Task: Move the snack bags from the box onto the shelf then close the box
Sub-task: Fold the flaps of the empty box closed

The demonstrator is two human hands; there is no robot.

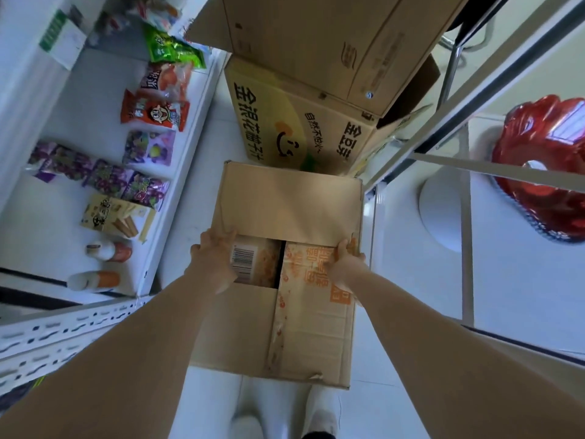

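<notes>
A brown cardboard box (285,280) stands on the floor below me, its far flap (291,204) folded over the top and its near flap lying flat. Through the gap between them a side flap with orange print and a barcode label show. My left hand (215,258) grips the far flap's near edge at the left. At the right end of that edge, my right hand (346,264) grips it with curled fingers. Snack bags lie on the white shelf (177,172) to the left: purple ones (104,175), a red one (155,112) and a green one (172,50).
Two larger cardboard boxes (300,128) are stacked just beyond the box. A yellow carton (117,218) and two bottles (109,251) lie on the shelf. A metal frame (465,160) and a red foil balloon (544,166) are at the right. My white shoes (285,423) stand below.
</notes>
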